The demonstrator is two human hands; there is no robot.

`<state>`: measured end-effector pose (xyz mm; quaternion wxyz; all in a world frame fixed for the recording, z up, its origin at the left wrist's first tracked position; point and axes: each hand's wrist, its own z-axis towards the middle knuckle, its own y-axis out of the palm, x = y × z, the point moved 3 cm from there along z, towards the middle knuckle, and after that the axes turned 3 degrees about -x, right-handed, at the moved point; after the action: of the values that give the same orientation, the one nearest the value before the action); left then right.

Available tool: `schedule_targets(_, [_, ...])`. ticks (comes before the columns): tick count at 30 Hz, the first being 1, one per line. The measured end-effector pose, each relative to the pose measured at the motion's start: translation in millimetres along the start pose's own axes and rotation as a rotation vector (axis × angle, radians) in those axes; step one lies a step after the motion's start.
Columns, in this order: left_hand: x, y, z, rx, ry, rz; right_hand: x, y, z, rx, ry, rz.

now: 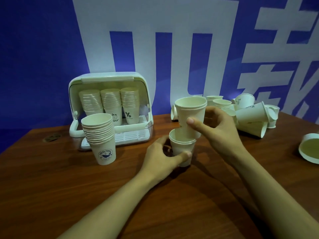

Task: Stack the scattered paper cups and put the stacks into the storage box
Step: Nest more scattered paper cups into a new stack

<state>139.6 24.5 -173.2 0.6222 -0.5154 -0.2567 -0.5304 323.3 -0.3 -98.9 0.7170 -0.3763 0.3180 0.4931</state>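
Observation:
My left hand [161,155] grips a short stack of white paper cups [181,147] standing on the wooden table [69,187]. My right hand [214,125] holds a few nested cups [190,114] tilted, their base dipping into the lower stack's mouth. A tall finished stack [100,135] with a whale logo stands left of my hands. The white storage box [110,80] sits behind it, lid up, with three stacks [110,102] inside. Scattered cups [250,116] lie in a heap at the back right.
One cup [309,148] lies on its side near the table's right edge. A blue and white banner wall stands right behind the table. A small round fitting [51,137] is set into the tabletop at the left.

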Motion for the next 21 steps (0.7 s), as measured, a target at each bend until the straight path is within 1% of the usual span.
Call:
schedule_targets(4, [2.3,-0.4,-1.4,0.005,0.001,0.015,2.1,5.4,-2.7,-0.006,0.008,-0.025])
schedule_targets(6, [3.8,-0.7,-2.6,0.006,-0.003,0.016,3.5,5.3,-2.6,-0.004,0.0,0.015])
schedule_targets(8, [3.5,-1.5,-3.5,0.011,-0.005,-0.003,4.7,7.6,-3.3,-0.043,-0.004,0.055])
schedule_targets(9, [2.6,-1.8,-3.5,0.014,-0.005,-0.008,6.1,9.3,-3.5,-0.068,-0.016,0.008])
schedule_targets(12, [1.8,-1.7,-4.0,0.015,-0.009,-0.031,11.0,16.0,-5.3,-0.185,-0.031,-0.251])
schedule_targets(13, [2.0,-1.5,-4.5,0.02,-0.011,-0.039,12.4,17.3,-7.0,-0.216,-0.028,-0.279])
schedule_targets(15, [0.7,-1.9,-4.3,0.044,-0.015,-0.036,13.1,17.7,-9.8,-0.241,-0.029,-0.233])
schedule_targets(18, [-0.6,-3.8,-5.1,0.074,-0.016,-0.015,10.7,18.7,-11.2,-0.217,-0.024,-0.123])
schedule_targets(21, [-0.1,-5.0,-4.1,0.072,-0.006,-0.018,11.6,22.5,-9.3,-0.19,-0.036,-0.169])
